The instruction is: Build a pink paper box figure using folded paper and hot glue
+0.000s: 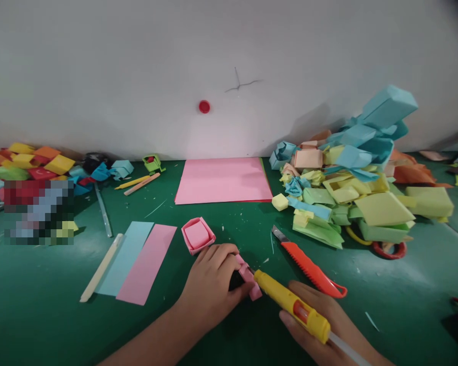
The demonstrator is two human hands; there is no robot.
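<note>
A small folded pink paper piece (249,277) is sitting well in from the far edge of the glossy green table (46,310), with the left hand (213,279) pinching it. The right hand (334,311) is gripping a yellow plastic glue gun (284,295), its nozzle pointing at the paper. A faceted pink paper box (197,235) is lying just beyond. Flat pink sheets (223,180) are lying along the far edge, where a smooth pale wall (137,76) is rising.
</note>
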